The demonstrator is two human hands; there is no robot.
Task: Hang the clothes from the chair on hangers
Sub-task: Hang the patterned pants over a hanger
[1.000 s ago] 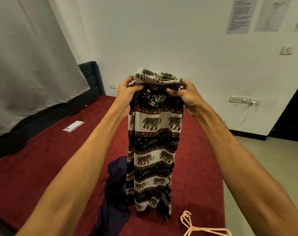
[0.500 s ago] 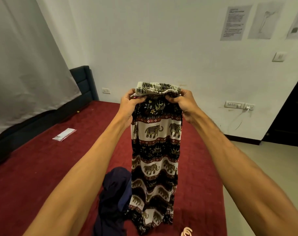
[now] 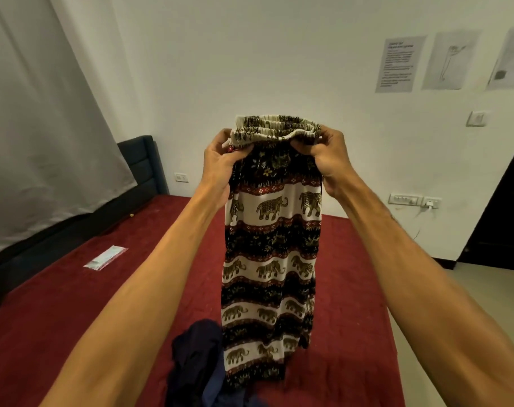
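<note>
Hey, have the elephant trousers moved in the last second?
Yes. The trousers went up: their waistband sits farther above the wall socket than a second ago.

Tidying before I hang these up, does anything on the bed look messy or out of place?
Yes. A dark navy garment lies crumpled on the red bed, by the hem of the elephant-print pants that the left hand and right hand hold up by the waistband. A small clear packet lies loose further left.
</note>
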